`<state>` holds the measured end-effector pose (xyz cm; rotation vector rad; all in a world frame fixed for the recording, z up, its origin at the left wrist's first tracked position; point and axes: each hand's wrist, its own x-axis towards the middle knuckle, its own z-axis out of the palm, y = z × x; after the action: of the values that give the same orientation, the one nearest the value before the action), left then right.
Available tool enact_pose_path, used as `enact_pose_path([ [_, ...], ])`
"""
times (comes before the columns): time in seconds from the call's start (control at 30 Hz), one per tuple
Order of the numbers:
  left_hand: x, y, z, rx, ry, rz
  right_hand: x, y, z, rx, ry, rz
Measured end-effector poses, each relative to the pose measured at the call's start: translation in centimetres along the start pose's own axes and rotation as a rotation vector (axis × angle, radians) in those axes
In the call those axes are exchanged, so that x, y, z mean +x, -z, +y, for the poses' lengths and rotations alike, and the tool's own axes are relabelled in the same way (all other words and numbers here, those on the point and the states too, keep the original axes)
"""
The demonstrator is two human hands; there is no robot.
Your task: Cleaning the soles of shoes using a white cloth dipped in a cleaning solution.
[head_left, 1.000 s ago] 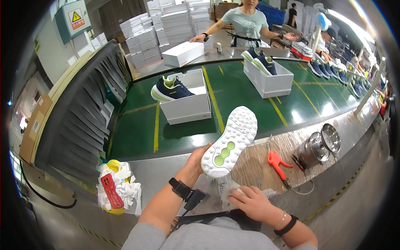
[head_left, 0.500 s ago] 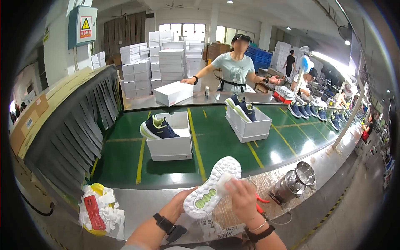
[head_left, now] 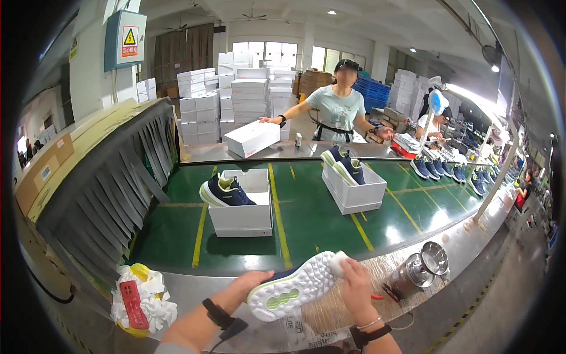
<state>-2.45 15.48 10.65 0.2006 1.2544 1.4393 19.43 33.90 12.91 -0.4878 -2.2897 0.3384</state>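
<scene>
A navy sneaker (head_left: pixel 295 290) is tilted on its side over the near bench, its white, bumpy sole with a lime green patch facing me. My left hand (head_left: pixel 243 288) is closed around its heel end. In my right hand (head_left: pixel 358 292) the fingers pinch a white, sponge-like pad (head_left: pixel 338 264), which touches the shoe's toe end. Clear plastic sheeting with dark print (head_left: pixel 295 325) lies on the bench below the shoe. Right of my right hand, a red-handled tool (head_left: pixel 377 297) is partly hidden.
Two open white shoeboxes (head_left: pixel 242 221) (head_left: pixel 356 197) holding navy sneakers stand on the green conveyor belt (head_left: pixel 306 224). A steel pot (head_left: pixel 411 272) is at right; a red phone (head_left: pixel 134 304) lies on white scraps at left. Across the belt, a co-worker (head_left: pixel 338 109) touches a white box (head_left: pixel 253 138).
The sneaker has swung from steeply upright to a flatter slant, its toe lower. My right hand with the pad has moved from mid-sole out to the toe. The co-worker's free hand is lower.
</scene>
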Motion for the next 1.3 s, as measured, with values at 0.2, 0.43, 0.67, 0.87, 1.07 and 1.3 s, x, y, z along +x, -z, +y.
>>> enact_pose_path([
  [0.2, -3.3, 1.2, 14.0, 0.369, -0.405, 0.098, -3.1, -1.0, 1.3, 0.306, -0.179, -0.018],
  [0.43, -3.4, 1.2, 29.7, 1.756, -1.199, 0.833, -5.3, -3.7, 0.7, 0.891, -0.786, -0.177],
  [0.67, 4.3, 5.0, 34.1, 2.504, -1.006, 1.146, -2.9, -3.4, 0.5, 0.923, -0.913, -0.324],
  [0.87, 11.3, 9.8, 32.9, 2.63, -0.61, 1.104, -1.7, -4.9, 0.5, 0.903, -0.993, -0.362],
  [1.07, 16.4, 11.2, 30.8, 2.583, -0.439, 0.879, -2.1, -6.2, 1.6, 0.999, -1.036, -0.366],
  [1.3, 15.7, 14.5, 31.0, 2.211, -0.11, 0.856, -1.3, -6.6, -0.3, 1.178, -1.101, -0.295],
])
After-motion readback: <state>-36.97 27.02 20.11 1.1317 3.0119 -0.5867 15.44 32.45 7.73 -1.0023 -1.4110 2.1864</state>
